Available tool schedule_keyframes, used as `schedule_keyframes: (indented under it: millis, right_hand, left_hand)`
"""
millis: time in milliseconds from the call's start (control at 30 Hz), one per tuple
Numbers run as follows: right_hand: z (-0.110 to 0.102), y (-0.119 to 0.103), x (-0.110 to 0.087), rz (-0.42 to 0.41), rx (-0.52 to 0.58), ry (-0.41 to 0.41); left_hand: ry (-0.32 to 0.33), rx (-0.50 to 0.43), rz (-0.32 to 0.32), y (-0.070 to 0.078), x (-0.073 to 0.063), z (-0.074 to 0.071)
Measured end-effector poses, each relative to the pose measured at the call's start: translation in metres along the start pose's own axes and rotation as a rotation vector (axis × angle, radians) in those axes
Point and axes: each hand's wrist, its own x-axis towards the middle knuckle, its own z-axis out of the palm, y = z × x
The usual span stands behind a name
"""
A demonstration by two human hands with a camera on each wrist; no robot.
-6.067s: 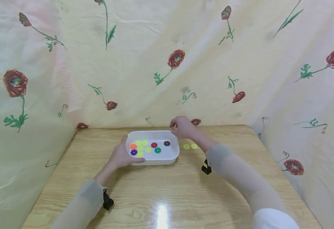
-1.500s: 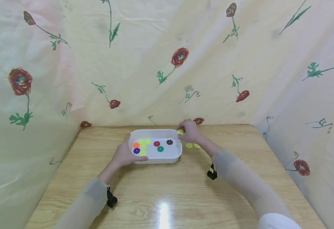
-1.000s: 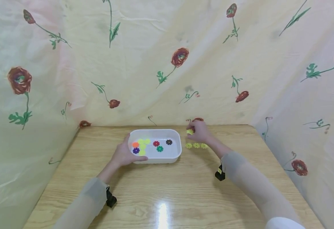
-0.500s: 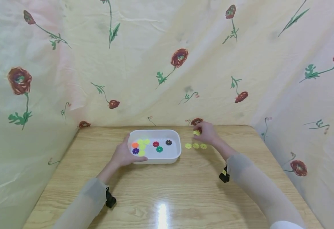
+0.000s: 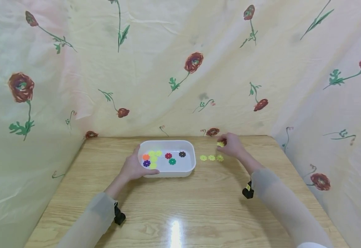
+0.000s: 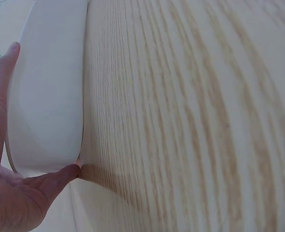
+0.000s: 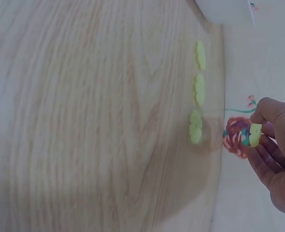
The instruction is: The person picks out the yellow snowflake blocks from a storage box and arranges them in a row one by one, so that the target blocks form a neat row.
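Observation:
A white plastic box [image 5: 180,172] stands near the back of the table, with several yellow flower-shaped discs [image 5: 153,159] in its left part. Orange [image 5: 146,157], purple [image 5: 146,163], red [image 5: 168,156], green [image 5: 172,161] and black [image 5: 182,154] discs lie in it too. My left hand [image 5: 133,167] grips the box's left end, thumb along the front wall. Between thumb and fingertips, my right hand [image 5: 232,146] pinches a yellow flower-shaped disc [image 7: 255,135], held above the table. Nearer me than that hand, three yellow discs [image 5: 211,157] lie in a row right of the box.
The wooden table [image 5: 155,210] runs back to a cloth hanging [image 5: 155,69] printed with red flowers. More of this cloth closes off both sides. Light glares off the tabletop near the front.
My right hand has carried the yellow disc rightward from the box's right rim to above the row's right end. A third yellow disc now shows in the row. My left hand keeps its place.

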Motion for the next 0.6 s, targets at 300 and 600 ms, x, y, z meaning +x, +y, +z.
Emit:
schedule_keyframes:
  millis: [300, 600]
  right_hand:
    - [-0.004, 0.015, -0.013, 0.031, 0.003, -0.011]
    - [-0.004, 0.020, -0.024, 0.022, -0.006, 0.006]
  left_hand:
    - [-0.005, -0.009, -0.006, 0.001, -0.001, -0.002]
    - [-0.007, -0.010, -0.010, 0.002, -0.001, -0.001]
